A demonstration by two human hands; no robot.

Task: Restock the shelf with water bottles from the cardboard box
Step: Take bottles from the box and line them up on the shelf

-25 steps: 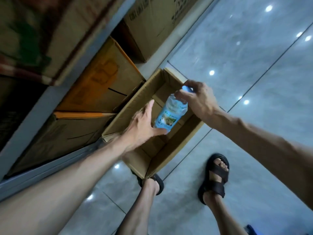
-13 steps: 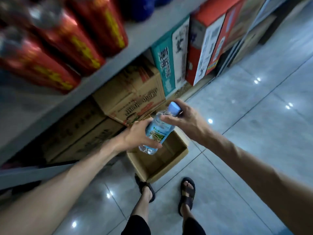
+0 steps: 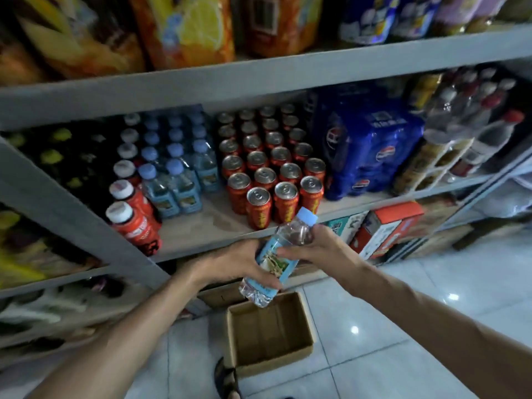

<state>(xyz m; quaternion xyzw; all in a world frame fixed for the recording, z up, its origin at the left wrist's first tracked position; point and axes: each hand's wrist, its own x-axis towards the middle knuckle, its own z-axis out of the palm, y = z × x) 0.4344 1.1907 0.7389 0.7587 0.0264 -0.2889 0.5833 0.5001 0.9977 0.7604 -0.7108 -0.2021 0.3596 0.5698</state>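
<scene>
A clear water bottle (image 3: 292, 234) with a light blue cap and blue label is held tilted, cap up and to the right, in front of the grey shelf (image 3: 201, 228). My left hand (image 3: 230, 262) grips its lower half. My right hand (image 3: 319, 249) holds it around the upper part below the neck. Below on the floor sits the open cardboard box (image 3: 244, 318); its visible inside looks empty. On the shelf stand rows of matching blue-capped water bottles (image 3: 175, 174), with a bare patch of shelf in front of them.
Red cans (image 3: 273, 168) fill the shelf to the right of the water bottles, then blue shrink-wrapped packs (image 3: 365, 151). Red white-capped bottles (image 3: 131, 214) stand at the left. An upper shelf board (image 3: 259, 73) runs overhead. My sandalled foot (image 3: 226, 380) is by the box.
The view has swung up from the box to the shelf. The bottle was lifted out of the box with my right hand, and my left hand has closed around its lower half.
</scene>
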